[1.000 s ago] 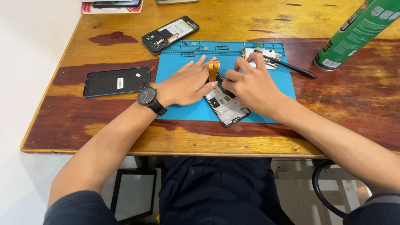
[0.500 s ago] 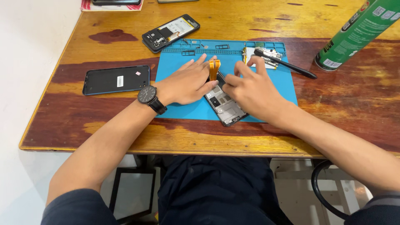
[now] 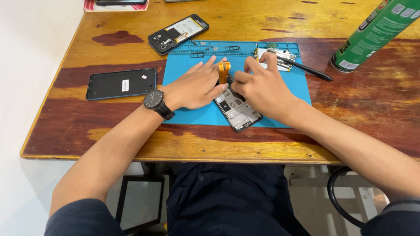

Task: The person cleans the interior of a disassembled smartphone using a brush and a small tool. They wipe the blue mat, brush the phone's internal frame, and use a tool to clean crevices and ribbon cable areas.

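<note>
An opened phone (image 3: 238, 111) with its back removed lies on a blue work mat (image 3: 192, 118). My left hand (image 3: 197, 85) rests flat on the mat, its fingers pressing the phone's left edge. My right hand (image 3: 262, 87) covers the phone's upper part, fingers curled at an orange flex cable (image 3: 224, 71) that stands up between both hands. Whether the fingers pinch the cable is hidden. A black wristwatch (image 3: 155, 101) sits on my left wrist.
A black back cover (image 3: 121, 83) lies left of the mat. Another opened phone (image 3: 177, 33) lies at the back. A small white part (image 3: 280, 59) and a black tool (image 3: 310, 71) rest at the mat's right corner. A green spray can (image 3: 376, 30) stands on the wooden table (image 3: 372, 113).
Both hands stayed on the phone with only slight finger shifts; the right index finger now points up toward the white part.
</note>
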